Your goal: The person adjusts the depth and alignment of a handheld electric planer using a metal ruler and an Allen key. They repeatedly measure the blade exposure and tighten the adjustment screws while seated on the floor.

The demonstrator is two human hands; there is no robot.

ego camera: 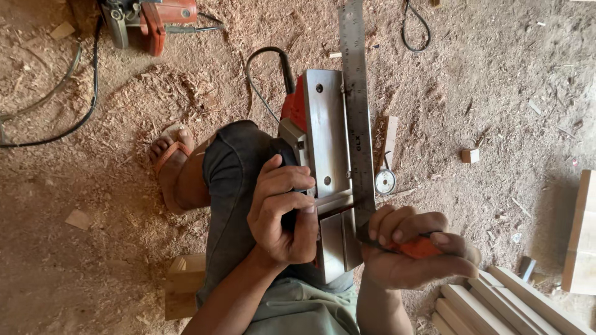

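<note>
An electric planer [326, 133] lies upside down across my knee, its bright metal sole facing up and its red body underneath. My left hand [282, 208] grips the planer's dark handle at its left side. A long steel ruler [357, 105] lies lengthwise along the sole's right edge. My right hand [413, 248] is closed on an orange-handled tool [419, 248] at the near end of the ruler; its tip is hidden by my fingers.
The floor is sawdust and shavings. A black power cord [264, 68] loops from the planer. A red power tool [155, 18] sits top left. Wooden slats [496, 304] lie bottom right, a plank [583, 242] at the right edge, a small round dial [385, 181] beside the planer.
</note>
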